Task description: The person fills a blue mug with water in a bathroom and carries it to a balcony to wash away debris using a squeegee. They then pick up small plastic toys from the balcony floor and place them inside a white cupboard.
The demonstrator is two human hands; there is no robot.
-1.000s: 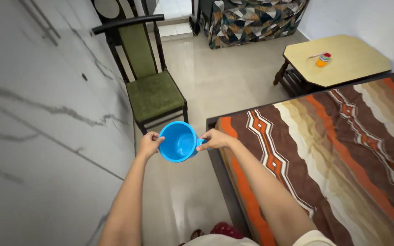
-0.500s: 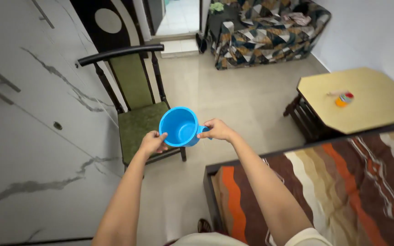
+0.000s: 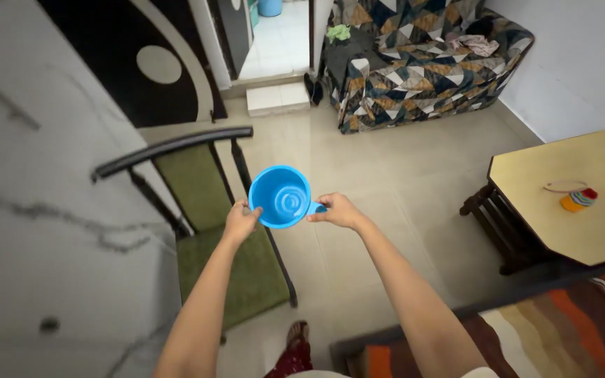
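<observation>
A glossy beige tiled floor (image 3: 386,168) fills the room, with a white marble-veined wall on the left and a plain pale wall on the right. Held over the floor at chest height is a round blue plastic mug (image 3: 280,197), its open mouth facing up and its inside smooth and bare. The right hand (image 3: 337,210) has a closed grip on the handle at the mug's right side; the left hand (image 3: 241,220) pinches the rim on the opposite side. Just below and left stands a dark wooden chair (image 3: 204,231) with green padded seat and back. Ahead, a sofa (image 3: 421,56) wears a patchwork cover of triangles. To the right, an eight-sided pale wooden desk (image 3: 568,231) carries a small striped knitted piece (image 3: 578,199). A striped bedspread (image 3: 547,329) shows at lower right.
</observation>
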